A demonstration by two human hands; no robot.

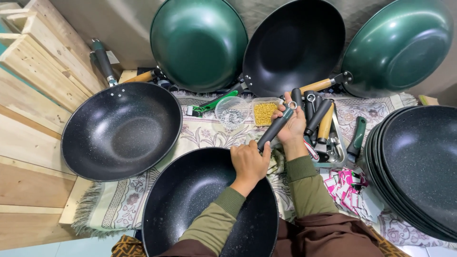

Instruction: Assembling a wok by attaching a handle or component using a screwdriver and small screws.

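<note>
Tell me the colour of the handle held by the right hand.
Dark grey handle, seen in the head view.

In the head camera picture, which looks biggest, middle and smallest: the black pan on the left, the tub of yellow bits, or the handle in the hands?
1. Black pan
2. Handle
3. Tub of yellow bits, close to the handle, so unsure.

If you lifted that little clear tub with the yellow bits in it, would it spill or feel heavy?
The clear tub looks like thin plastic, so it would probably feel light and flex a bit when squeezed. No lid shows, so the yellow bits could spill if it tips. It stands low and wide on the patterned cloth, so a gentle push would likely slide it rather than topple it.
</note>
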